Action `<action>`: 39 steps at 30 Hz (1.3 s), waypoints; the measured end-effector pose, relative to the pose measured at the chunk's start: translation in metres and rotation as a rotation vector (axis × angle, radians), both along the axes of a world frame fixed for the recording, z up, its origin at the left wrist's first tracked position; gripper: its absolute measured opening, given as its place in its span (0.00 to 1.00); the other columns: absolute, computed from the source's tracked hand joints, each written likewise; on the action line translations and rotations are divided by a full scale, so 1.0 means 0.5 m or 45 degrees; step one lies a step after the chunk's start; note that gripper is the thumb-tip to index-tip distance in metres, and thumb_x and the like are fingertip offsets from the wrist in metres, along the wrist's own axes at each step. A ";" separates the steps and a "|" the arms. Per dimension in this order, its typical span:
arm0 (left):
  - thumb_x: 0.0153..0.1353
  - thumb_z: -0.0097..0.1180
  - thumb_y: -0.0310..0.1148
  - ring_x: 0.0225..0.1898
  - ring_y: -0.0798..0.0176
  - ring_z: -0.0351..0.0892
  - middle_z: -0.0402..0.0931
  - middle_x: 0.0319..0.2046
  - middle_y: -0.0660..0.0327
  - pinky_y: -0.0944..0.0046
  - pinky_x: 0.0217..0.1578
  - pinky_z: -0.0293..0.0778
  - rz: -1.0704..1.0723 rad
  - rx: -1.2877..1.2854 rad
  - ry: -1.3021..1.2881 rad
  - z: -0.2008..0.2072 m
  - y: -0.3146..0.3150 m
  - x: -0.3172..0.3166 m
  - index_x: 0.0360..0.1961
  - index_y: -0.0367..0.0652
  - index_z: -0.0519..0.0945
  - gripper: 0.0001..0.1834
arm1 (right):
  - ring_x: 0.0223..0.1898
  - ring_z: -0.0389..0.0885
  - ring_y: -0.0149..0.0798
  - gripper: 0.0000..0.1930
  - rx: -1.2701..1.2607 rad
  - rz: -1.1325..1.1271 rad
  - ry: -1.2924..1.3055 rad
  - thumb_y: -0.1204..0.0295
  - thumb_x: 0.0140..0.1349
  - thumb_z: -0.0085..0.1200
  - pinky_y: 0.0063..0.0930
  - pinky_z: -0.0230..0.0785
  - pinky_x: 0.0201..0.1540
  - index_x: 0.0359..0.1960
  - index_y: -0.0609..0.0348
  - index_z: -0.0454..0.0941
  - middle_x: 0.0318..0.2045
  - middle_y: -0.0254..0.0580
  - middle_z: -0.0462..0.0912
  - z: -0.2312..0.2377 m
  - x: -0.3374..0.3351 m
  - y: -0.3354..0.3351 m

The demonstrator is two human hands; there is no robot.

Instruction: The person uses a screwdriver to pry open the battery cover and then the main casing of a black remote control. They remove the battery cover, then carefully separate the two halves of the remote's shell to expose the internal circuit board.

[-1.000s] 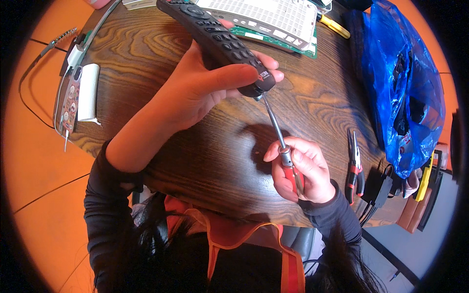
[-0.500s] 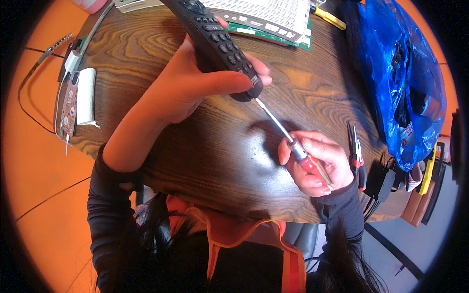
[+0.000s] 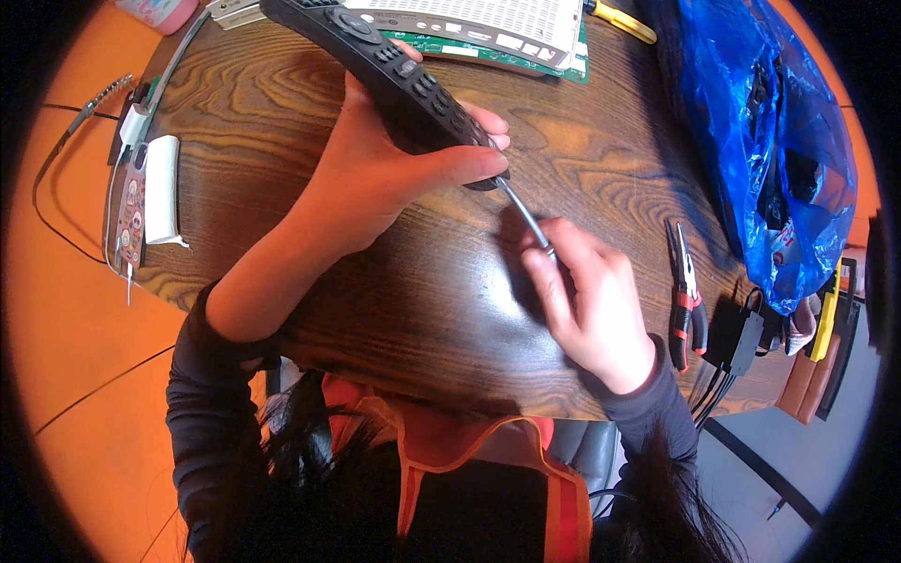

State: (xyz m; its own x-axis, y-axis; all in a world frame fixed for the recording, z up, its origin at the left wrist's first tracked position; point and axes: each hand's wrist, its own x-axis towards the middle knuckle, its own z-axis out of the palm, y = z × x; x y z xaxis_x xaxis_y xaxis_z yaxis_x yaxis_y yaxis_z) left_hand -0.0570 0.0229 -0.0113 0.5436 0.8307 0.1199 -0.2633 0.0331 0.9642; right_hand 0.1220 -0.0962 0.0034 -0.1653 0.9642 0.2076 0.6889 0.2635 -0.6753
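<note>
The remote (image 3: pixel 399 75) is a long black unit, buttons up, held tilted above the wooden table (image 3: pixel 282 113). Its near end sits over the table's middle; its far end runs off toward the top edge of the view. My left hand (image 3: pixel 375 178) is closed around its near end, thumb along the underside edge, fingertips over the far side.

The screwdriver (image 3: pixel 524 218) has its metal shaft pointing up-left, tip touching the remote's near end just below my left thumb. My right hand (image 3: pixel 587 296) is closed around the handle, which is hidden inside the fist; only the shaft shows.

Open tabletop lies left of and below my left forearm, and between my right hand and the pliers (image 3: pixel 685 296). The pliers lie near the right table edge, apart from my right hand. A blue bag (image 3: pixel 760 131) takes up the far right corner. A circuit board (image 3: pixel 488 28) lies at the far edge behind the remote. A white block (image 3: pixel 161 188) sits at the left edge. The near table edge runs just past my right wrist.
</note>
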 end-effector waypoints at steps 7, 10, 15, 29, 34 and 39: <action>0.49 0.64 0.29 0.48 0.47 0.77 0.76 0.45 0.45 0.53 0.54 0.70 -0.183 -0.120 0.109 0.016 -0.005 -0.012 0.60 0.41 0.49 0.43 | 0.19 0.75 0.55 0.06 -0.333 -0.024 0.212 0.70 0.65 0.46 0.39 0.65 0.21 0.32 0.58 0.68 0.17 0.51 0.71 0.024 -0.010 -0.016; 0.48 0.65 0.31 0.49 0.46 0.77 0.76 0.45 0.44 0.51 0.54 0.70 -0.327 -0.283 -0.005 0.023 -0.004 -0.018 0.61 0.42 0.49 0.44 | 0.17 0.72 0.52 0.09 -0.634 0.056 0.450 0.69 0.66 0.44 0.35 0.62 0.20 0.29 0.59 0.68 0.16 0.51 0.69 0.047 -0.002 -0.017; 0.48 0.65 0.31 0.50 0.45 0.76 0.75 0.45 0.43 0.50 0.55 0.69 -0.387 -0.143 -0.047 0.022 0.000 -0.017 0.61 0.44 0.47 0.46 | 0.16 0.68 0.33 0.14 -1.143 0.112 1.103 0.65 0.70 0.40 0.27 0.60 0.21 0.28 0.59 0.68 0.14 0.35 0.67 0.064 0.007 -0.018; 0.44 0.62 0.21 0.45 0.56 0.78 0.79 0.39 0.52 0.57 0.51 0.70 -0.004 0.097 0.013 0.004 -0.021 0.010 0.59 0.44 0.50 0.43 | 0.16 0.76 0.42 0.09 0.212 -0.254 -0.626 0.65 0.58 0.55 0.34 0.68 0.18 0.31 0.55 0.70 0.18 0.40 0.71 0.006 -0.012 -0.014; 0.44 0.69 0.26 0.44 0.62 0.78 0.79 0.39 0.52 0.61 0.52 0.68 -0.174 0.196 0.114 0.000 -0.024 0.008 0.56 0.39 0.42 0.49 | 0.20 0.77 0.49 0.08 -0.088 -0.161 -0.270 0.68 0.61 0.52 0.37 0.69 0.21 0.31 0.57 0.69 0.20 0.47 0.75 0.015 -0.016 -0.018; 0.44 0.69 0.26 0.45 0.61 0.78 0.79 0.40 0.52 0.61 0.51 0.68 -0.345 0.321 0.117 0.011 -0.016 -0.004 0.57 0.41 0.43 0.49 | 0.22 0.74 0.58 0.07 -0.447 0.087 0.233 0.69 0.64 0.47 0.38 0.66 0.23 0.31 0.60 0.68 0.19 0.54 0.71 0.040 0.000 -0.019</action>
